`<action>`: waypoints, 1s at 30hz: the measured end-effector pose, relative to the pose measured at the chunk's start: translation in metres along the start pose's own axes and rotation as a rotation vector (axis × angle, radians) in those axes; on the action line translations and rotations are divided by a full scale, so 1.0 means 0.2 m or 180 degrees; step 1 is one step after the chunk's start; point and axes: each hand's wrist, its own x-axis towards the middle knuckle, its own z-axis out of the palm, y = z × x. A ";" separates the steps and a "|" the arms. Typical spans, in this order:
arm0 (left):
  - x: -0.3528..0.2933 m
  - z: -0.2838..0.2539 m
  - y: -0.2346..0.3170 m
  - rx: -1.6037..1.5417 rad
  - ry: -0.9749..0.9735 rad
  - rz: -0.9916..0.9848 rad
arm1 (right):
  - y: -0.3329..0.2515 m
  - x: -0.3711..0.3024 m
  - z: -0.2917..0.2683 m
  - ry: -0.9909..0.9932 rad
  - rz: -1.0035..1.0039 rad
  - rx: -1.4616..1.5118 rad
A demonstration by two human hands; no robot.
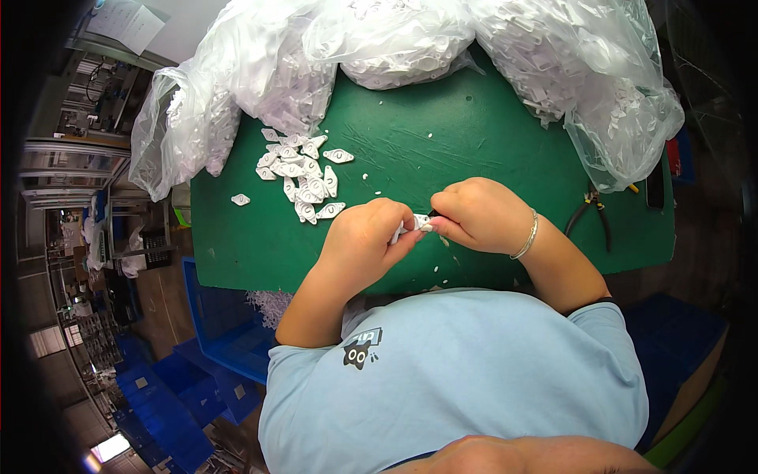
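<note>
Over the near middle of the green table, my left hand (363, 241) is closed around a small white plastic part (422, 223), whose end sticks out past the fingers. My right hand (482, 215) meets it from the other side, thumb and fingers pinched at that end. Something dark shows at the right fingertips, mostly covered by them; its kind is hidden. To the far left of my hands lies a loose pile of white diamond-shaped plastic parts (312, 186). One more such part (240, 200) lies apart at the left.
Clear plastic bags full of white parts (395, 47) line the table's far side. Black-handled pliers (591, 215) lie at the right on the green table (474, 126). Small white scraps dot its surface. A blue crate (207, 332) stands by the near left edge, with white pieces beside it.
</note>
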 end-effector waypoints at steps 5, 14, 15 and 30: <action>0.00 -0.01 0.01 -0.0002 -0.0066 -0.0026 | 0.00 0.00 0.00 -0.0109 0.0003 0.0178; -0.05 -0.05 -0.03 0.0324 -0.0075 -0.0812 | 0.03 -0.01 -0.03 -0.0206 0.0119 0.0225; -0.06 -0.07 -0.03 0.0349 -0.0084 -0.1066 | 0.03 -0.01 -0.03 -0.0047 0.0158 0.0110; 0.30 -0.48 0.13 0.0829 0.1352 -0.0058 | 0.09 -0.01 -0.01 -0.0059 0.0625 -0.0760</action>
